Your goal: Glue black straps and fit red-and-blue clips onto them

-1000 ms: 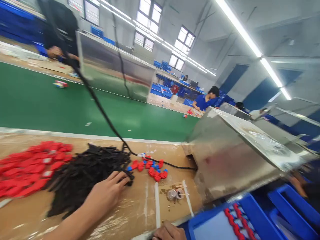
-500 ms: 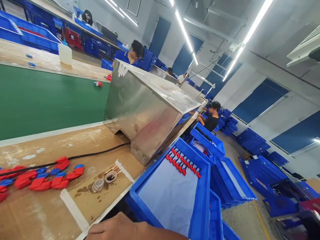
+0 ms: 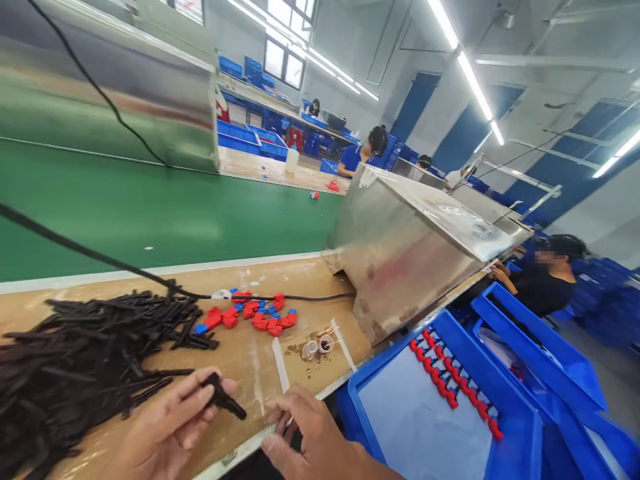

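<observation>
A worker's left hand pinches one black part above the bench, beside a dark pile, the right hand loosely curved and apparently empty, seemingly mid-handling, the next move calling for steady fingertips.

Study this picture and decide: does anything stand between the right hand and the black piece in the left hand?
Nothing visible does. The black piece juts from the left hand, its free end toward the right hand. The two are apart in the image, and the brown tabletop shows behind that gap.
</observation>
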Tool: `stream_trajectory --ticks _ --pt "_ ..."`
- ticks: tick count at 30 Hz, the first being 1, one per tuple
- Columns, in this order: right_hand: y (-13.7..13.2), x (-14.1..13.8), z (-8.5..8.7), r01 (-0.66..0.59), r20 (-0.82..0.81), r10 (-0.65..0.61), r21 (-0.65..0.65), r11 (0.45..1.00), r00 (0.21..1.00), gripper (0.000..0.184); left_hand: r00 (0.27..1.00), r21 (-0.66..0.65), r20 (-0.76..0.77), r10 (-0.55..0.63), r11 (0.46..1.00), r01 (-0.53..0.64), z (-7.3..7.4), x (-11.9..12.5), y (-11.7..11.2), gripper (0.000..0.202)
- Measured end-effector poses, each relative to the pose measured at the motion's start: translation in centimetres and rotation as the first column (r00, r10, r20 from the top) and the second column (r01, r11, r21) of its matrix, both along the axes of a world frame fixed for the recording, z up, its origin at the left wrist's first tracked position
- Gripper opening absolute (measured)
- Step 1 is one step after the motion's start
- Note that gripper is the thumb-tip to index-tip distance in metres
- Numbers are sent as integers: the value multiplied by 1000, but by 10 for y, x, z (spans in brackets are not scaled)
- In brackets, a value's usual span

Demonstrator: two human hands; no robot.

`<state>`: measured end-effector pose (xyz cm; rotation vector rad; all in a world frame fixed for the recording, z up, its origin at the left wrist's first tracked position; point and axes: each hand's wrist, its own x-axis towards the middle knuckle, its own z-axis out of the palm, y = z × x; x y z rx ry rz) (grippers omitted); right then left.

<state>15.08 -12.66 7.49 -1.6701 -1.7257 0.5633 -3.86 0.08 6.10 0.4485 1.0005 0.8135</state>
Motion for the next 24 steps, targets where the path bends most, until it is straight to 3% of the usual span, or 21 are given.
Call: stream_trajectory --ticks 3,5,8,12,15,19,22,24 --pt "9 -12 1 15 -54 -16 -19 1000 998 48 996 -98 78 40 995 -32 8 11 -19 46" --pt "11 -20 -7 50 -61 -49 27 998 997 43 993 -164 115 18 987 1 7 13 -26 42" --pt "14 -24 -21 49 -51 -38 229 972 998 23 986 -169 169 -11 985 40 1 14 -27 46" --pt "19 -18 -27 -32 35 20 414 910 999 18 977 -138 211 -42 988 72 -2 19 -26 46" --pt "21 -14 -25 43 -2 -46 392 919 999 18 977 -72 211 -9 997 25 2 26 -30 50" --pt "22 -15 -39 123 -213 -56 313 942 976 22 978 22 201 48 998 -54 8 34 -37 59" --pt "19 -20 -55 185 -351 -92 241 953 932 29 982 47 186 -11 999 3 7 36 -37 56" --pt "14 -20 -59 185 -320 -119 187 965 940 27 988 47 156 -8 999 0 4 36 -36 57"
